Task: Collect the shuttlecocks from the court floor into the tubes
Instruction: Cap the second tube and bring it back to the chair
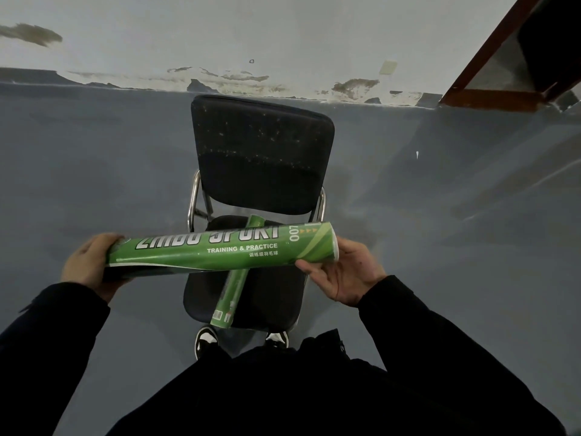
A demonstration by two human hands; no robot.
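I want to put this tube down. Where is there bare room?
Bare floor lies left and right of the chair. Its seat is crowded: a second tube lies across it, leaving strips either side.

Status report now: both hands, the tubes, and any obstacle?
Left hand and right hand grip held tube at its ends, level. Second tube lies on chair seat beneath. No shuttlecock clearly seen. Nothing blocking.
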